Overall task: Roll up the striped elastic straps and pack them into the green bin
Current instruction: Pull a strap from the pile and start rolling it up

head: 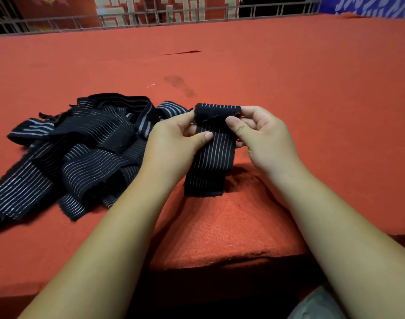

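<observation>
Bridging left hand (173, 149), right hand (267, 140): strap (211, 164)

Your left forearm (118, 238) and right forearm (330, 226) are bare from wrist to picture edge. Your left hand (173, 146) and right hand (263, 139) are bare too, with short, plain thumbnails (207, 135). Beside your right forearm lies pale grey cloth (316, 305), clothing or not I cannot tell.

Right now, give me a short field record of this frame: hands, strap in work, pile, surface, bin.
left hand: pinches the rolled end of the strap
right hand: pinches the same rolled end
strap: top end rolled, tail hangs over the red cloth
pile of straps: unrolled, left of the hands
green bin: not in view
</observation>
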Motion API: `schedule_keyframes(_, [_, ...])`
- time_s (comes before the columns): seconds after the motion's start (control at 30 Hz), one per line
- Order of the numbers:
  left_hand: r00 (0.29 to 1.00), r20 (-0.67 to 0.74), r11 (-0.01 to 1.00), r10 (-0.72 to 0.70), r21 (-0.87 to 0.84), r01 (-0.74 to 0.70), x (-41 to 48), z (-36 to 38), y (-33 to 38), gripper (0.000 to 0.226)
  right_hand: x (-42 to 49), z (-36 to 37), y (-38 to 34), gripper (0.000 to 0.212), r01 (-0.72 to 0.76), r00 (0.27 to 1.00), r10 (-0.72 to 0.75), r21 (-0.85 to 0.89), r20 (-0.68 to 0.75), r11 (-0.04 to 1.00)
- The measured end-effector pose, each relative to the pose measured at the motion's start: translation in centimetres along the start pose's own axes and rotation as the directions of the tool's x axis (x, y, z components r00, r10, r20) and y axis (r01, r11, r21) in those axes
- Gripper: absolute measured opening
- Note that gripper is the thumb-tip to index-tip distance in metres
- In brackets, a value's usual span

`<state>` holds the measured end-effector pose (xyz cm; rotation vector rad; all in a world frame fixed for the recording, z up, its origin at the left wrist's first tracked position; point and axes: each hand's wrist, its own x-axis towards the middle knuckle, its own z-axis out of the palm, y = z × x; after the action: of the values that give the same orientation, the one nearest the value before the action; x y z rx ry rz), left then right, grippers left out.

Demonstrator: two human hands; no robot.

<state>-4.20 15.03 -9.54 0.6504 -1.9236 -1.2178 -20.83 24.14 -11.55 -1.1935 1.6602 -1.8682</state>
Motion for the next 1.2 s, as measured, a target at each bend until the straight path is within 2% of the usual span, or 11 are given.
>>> schedule_keyframes(0.1, [0.999,0.011,0.995,-0.030,-0.100,0.031,0.2,-0.1,-0.1,0.043,0.2,-0.2,0.1,0.018,-0.009,1.000,0.009,-0.007,0.015,1.000])
schedule_keyframes(0.2, [0.992,0.048,0.957,-0.117,-0.263,0.126,0.5,-0.4,-0.3,0.043,0.2,-0.2,0.3,0.015,-0.011,1.000,0.010,0.041,0.011,0.999])
schedule_keyframes(0.3, [0.980,0.088,0.931,-0.179,-0.308,0.198,0.8,-0.7,-0.9,0.042,0.2,0.1,0.7,0.012,-0.019,1.000,0.018,0.101,0.013,0.995])
schedule_keyframes(0.47, [0.972,0.087,0.928,-0.219,-0.290,0.235,1.0,-1.1,-1.2,0.035,0.2,0.7,1.1,0.019,-0.022,0.999,0.014,0.162,0.048,0.987])
schedule_keyframes(0.63, [0.970,0.100,0.943,-0.222,-0.232,0.240,0.7,-1.5,-0.8,0.029,0.1,0.4,1.0,0.030,0.042,0.995,-0.051,0.105,0.088,0.994])
schedule_keyframes(0.77, [0.977,0.089,0.967,-0.193,-0.153,0.205,0.8,-1.9,-0.4,0.023,-0.2,0.4,0.8,0.031,0.069,0.993,-0.076,0.072,0.089,0.995])
schedule_keyframes(0.93, [0.994,0.034,0.987,-0.106,-0.115,0.109,0.4,-1.8,-0.3,0.028,-0.3,0.5,0.2,0.031,0.072,0.991,-0.082,0.095,0.109,0.993])
schedule_keyframes(1.1, [0.997,-0.004,0.987,-0.074,-0.145,0.072,0.5,-1.9,-0.5,0.028,-0.3,0.3,-0.1,0.029,-0.053,0.979,0.012,0.197,0.205,0.979])
schedule_keyframes(1.2, [0.997,0.024,0.988,-0.067,-0.137,0.070,0.4,-2.0,-0.5,0.030,-0.4,0.6,0.1,0.024,-0.118,0.982,0.076,0.248,0.171,0.962])
